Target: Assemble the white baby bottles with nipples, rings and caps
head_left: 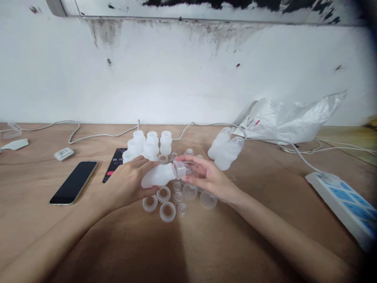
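Note:
My left hand [132,179] is closed around a translucent white plastic bottle [159,175], tilted with its neck to the right. At that neck, my right hand [207,177] grips a clear plastic cap [180,169]; whether the cap is threaded on I cannot tell. Below both hands lie several ring collars [167,212], several small clear nipple-shaped pieces [182,208] and several clear round covers [208,199]. Several open white bottles [166,142] stand behind my left hand. To the right, several bottles with clear tops [226,148] lie close together.
A dark phone [73,183] lies at the left, with a second phone [116,162] showing a timer partly behind my left hand. A clear plastic bag [288,120] rests against the wall. White cables [103,135] cross the table's back toward a power strip [341,204] at right.

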The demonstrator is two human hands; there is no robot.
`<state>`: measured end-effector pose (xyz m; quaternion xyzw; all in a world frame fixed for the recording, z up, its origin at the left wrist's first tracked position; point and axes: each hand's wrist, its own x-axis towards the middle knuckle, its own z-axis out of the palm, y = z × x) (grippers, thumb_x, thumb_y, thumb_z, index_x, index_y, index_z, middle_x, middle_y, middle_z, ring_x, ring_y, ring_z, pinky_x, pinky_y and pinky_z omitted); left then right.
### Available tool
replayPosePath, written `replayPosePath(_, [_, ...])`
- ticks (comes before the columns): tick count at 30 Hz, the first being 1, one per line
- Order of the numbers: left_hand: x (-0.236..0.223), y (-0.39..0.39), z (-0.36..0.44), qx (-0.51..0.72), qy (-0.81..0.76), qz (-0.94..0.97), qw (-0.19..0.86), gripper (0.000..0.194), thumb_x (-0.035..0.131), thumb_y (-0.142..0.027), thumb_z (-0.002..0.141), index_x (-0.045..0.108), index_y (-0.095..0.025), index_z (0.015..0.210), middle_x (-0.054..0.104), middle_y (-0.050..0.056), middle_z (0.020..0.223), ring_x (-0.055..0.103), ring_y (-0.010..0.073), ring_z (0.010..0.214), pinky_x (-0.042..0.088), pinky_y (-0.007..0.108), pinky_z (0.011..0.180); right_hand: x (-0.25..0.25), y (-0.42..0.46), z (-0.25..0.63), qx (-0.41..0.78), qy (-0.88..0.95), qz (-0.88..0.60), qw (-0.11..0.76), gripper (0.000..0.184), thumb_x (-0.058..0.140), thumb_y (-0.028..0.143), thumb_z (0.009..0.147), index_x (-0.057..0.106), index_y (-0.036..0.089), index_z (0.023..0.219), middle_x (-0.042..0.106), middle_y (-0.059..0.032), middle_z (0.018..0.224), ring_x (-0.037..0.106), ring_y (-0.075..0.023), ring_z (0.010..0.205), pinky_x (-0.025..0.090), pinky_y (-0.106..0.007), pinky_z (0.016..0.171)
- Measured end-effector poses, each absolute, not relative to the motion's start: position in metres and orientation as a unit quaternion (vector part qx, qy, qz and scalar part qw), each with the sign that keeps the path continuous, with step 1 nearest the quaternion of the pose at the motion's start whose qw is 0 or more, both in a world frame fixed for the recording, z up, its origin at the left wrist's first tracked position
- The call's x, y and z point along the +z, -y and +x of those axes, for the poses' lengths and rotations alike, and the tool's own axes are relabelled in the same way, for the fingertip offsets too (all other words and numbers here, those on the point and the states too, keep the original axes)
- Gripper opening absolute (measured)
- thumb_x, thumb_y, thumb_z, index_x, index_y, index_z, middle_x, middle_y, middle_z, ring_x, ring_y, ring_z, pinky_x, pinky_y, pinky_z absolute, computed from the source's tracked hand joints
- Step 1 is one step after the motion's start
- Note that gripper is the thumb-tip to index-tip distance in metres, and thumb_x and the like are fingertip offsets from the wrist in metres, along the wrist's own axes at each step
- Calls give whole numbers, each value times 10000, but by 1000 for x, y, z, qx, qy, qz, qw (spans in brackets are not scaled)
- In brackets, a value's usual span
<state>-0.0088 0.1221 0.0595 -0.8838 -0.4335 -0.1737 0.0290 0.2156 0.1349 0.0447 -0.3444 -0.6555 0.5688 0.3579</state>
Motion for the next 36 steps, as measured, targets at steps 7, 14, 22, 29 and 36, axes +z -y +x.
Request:
replayPosePath(7, [62,-120,-8,-178,417,-891,34,310,559,-328,745,557,-193,1025,613,49,870,562,218,825,456,297,656,44,-134,213,561,668,-332,359,360,607,190,723,537,250,1071,512,-39,1171,528,-186,1032,468,-361,854])
replayPosePath(14, [66,-115,-3,-160,444,-882,-15,345,545,-357,763,543,-202,1071,606,37,894,589,195,727,451,279,610,41,-133,211,534,688,-322,371,331,601,152,722,571,273,1029,475,-23,1107,499,-178,1045,469,-343,865])
replayPosePath(22, [65,-119,-5,-160,437,-871,-156,276,549,-327,775,549,-234,1035,604,21,956,589,197,847,447,272,688,44,-132,213,462,753,-306,354,358,567,103,743,597,318,1027,475,-13,1130,477,-178,1077,472,-345,854])
replayPosePath(29, [66,-119,-6,-151,442,-867,-176,308,524,-300,797,504,-218,1094,568,32,963,568,191,848,440,294,732,40,-134,214,464,754,-299,356,351,588,143,745,579,300,1058,477,-22,1118,500,-169,1041,494,-328,824])
replayPosePath(36, [70,-112,-2,-121,461,-872,-114,318,497,-299,815,481,-206,1119,536,27,956,561,166,772,435,262,650,40,-137,213,452,741,-368,334,349,649,270,704,583,228,1043,570,-45,1052,545,-182,984,508,-312,777])
